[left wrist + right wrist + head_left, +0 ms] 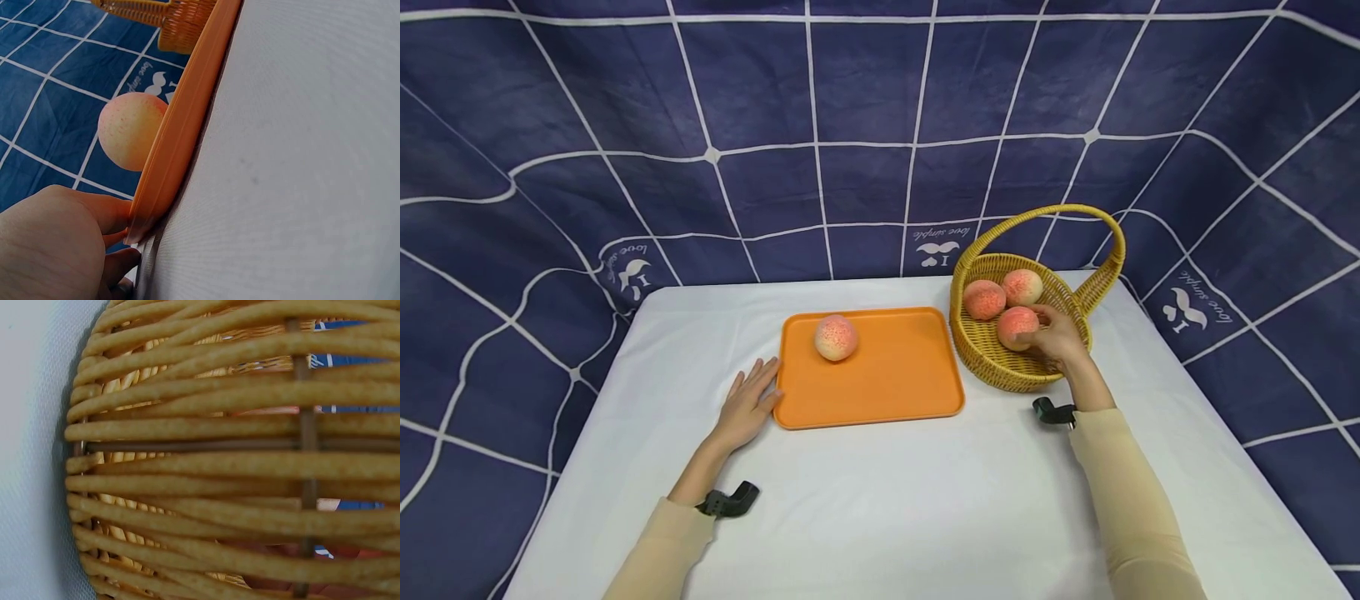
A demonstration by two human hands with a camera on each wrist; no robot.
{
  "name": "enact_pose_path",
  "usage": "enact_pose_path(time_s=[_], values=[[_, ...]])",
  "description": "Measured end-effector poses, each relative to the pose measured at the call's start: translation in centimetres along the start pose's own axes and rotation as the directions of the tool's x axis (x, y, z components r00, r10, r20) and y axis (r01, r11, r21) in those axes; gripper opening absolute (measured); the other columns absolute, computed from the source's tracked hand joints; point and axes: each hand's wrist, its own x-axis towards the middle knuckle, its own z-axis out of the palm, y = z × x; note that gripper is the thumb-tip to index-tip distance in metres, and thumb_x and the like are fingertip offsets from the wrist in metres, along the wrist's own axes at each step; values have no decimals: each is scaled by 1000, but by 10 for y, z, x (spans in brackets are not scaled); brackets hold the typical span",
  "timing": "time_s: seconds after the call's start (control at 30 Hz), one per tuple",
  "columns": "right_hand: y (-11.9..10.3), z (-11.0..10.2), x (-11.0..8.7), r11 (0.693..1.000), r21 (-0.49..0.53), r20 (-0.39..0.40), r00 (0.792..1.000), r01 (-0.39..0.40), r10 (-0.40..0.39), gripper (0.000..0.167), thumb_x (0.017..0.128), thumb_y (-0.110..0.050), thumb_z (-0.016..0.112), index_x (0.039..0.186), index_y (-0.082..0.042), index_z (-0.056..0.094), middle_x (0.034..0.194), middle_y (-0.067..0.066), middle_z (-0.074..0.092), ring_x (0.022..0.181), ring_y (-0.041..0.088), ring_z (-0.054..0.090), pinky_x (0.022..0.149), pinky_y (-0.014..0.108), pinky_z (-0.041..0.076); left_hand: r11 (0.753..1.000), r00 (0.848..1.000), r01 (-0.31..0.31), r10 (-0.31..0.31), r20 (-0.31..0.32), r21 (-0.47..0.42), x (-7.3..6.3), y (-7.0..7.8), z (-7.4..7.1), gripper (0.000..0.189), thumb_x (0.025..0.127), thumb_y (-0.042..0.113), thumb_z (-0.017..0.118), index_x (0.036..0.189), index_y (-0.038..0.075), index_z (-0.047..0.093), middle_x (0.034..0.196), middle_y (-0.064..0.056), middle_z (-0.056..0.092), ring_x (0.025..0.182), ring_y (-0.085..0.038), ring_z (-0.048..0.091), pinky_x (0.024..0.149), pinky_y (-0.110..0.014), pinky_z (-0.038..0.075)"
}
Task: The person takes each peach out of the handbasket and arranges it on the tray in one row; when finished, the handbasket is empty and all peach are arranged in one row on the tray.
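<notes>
My right hand point(1060, 337) reaches into a round wicker basket point(1003, 379) with a tall handle and grips a pink peach point(1017, 323) there. Two more peaches, one on the left point(983, 299) and one at the back point(1022, 287), lie beside it. In the right wrist view, the basket's woven wall point(206, 469) hides most of that hand. On an orange tray point(872, 387) sits a single peach point(836, 337), toward the back left. My left hand point(747, 408) rests at the tray's left edge, its fingers extended; the left wrist view has the thumb touching the rim point(165, 169).
A white cloth point(880, 517) covers the table under the tray and basket. Dark blue fabric with white grid lines point(865, 183) hangs behind and at both sides. The basket's handle point(1045, 212) arches above the peaches.
</notes>
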Motion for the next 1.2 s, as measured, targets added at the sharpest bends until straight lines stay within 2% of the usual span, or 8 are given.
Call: enact_pose_path(time_s=[0.2, 0.43, 0.53, 0.67, 0.8, 0.9, 1.03, 1.2], values=[[-1, -1, -1, 1000, 7, -22, 1000, 21, -21, 75, 83, -5, 72, 149, 1, 36, 146, 27, 40, 114, 30, 47, 78, 27, 52, 1000, 1000, -4, 4, -6, 6, -1, 0, 0, 56, 103, 24, 48, 152, 2, 32, 158, -20, 31, 150, -40, 15, 122, -56, -1], [-1, -5, -14, 994, 80, -90, 994, 76, -69, 76, 87, -7, 70, 151, -3, 31, 147, 23, 39, 88, 10, 54, 72, 28, 60, 1000, 1000, -14, 15, -13, 6, 1, 1, 2, 56, 103, 23, 49, 151, 1, 32, 157, -20, 32, 149, -40, 16, 122, -56, -1], [-6, -7, -24, 989, 100, -130, 987, 112, -98, 76, 87, -9, 72, 152, -6, 32, 148, 21, 40, 94, 8, 52, 71, 20, 57, 1000, 1000, -11, 11, -10, 16, 0, 1, 2, 56, 103, 23, 48, 152, 1, 32, 157, -20, 31, 150, -40, 16, 122, -56, -1], [-15, -10, -42, 984, 97, -161, 978, 149, -132, 75, 87, -13, 72, 152, -8, 34, 148, 19, 41, 111, 19, 52, 72, 8, 49, 1000, 1000, -13, 13, -13, 24, 0, 1, 0, 56, 103, 24, 48, 151, 1, 32, 157, -21, 31, 149, -41, 16, 122, -56, 0], [-27, -11, -61, 980, 88, -172, 971, 181, -164, 74, 87, -15, 72, 151, -11, 36, 146, 16, 43, 116, 19, 51, 73, 8, 49, 1000, 1000, -12, 13, -17, 17, -1, 0, -1, 56, 103, 23, 48, 151, 2, 32, 157, -20, 32, 149, -40, 16, 122, -56, 0], [-39, -8, -74, 964, 99, -169, 959, 248, -229, 74, 85, -10, 73, 150, -10, 38, 139, 11, 47, 110, 11, 54, 74, 9, 51, 1000, 1000, -16, 16, -24, 18, -1, -1, -1, 55, 103, 23, 49, 151, 2, 33, 157, -20, 32, 149, -41, 17, 122, -56, 0], [-55, 1, -86, 923, 136, -134, 930, 360, -343, 72, 82, -2, 74, 147, -5, 41, 129, 4, 51, 104, 2, 56, 76, 11, 53, 1000, 999, -25, 26, -35, 19, -1, -2, 0, 55, 103, 23, 49, 151, 1, 34, 156, -22, 33, 148, -42, 18, 121, -58, 1], [-73, 21, -90, 893, 191, -56, 913, 407, -404, 72, 79, 4, 73, 145, -4, 45, 132, 10, 53, 105, 3, 58, 80, 12, 54, 1000, 1000, -16, 17, -18, 13, -1, -1, 0, 56, 103, 24, 48, 151, 1, 33, 157, -21, 32, 149, -41, 16, 122, -56, 0]])
